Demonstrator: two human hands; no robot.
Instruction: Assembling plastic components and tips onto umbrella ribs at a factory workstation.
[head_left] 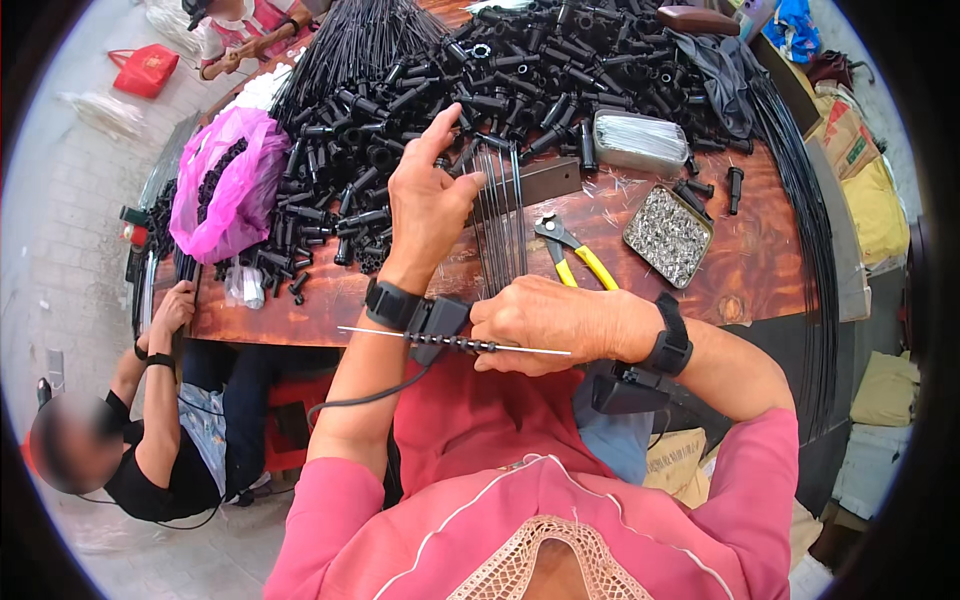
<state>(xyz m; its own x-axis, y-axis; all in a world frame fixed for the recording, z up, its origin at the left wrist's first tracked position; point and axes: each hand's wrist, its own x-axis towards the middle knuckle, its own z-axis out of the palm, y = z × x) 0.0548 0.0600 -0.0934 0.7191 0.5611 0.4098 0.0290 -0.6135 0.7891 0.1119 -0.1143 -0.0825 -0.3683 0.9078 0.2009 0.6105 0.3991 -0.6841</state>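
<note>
My right hand [550, 315] is closed at the near table edge on a thin metal rod [385, 334] strung with small black pieces. The rod lies crosswise in front of my left wrist. My left hand [428, 205] is raised above the table, its index finger stretched out and its thumb apart; I see nothing held in it. Beside its thumb, several thin dark rods [497, 225] lie side by side, their far ends at a dark metal bar [550, 182]. Yellow-handled pliers [562, 240] rest on the table to the right of these rods.
A large heap of black tubular parts [520, 75] covers the far table. On the right stand a tin of small metal pieces [668, 236] and a box of thin pins [640, 140]. A pink plastic bag [225, 190] sits at left. Two other people work at left and far left.
</note>
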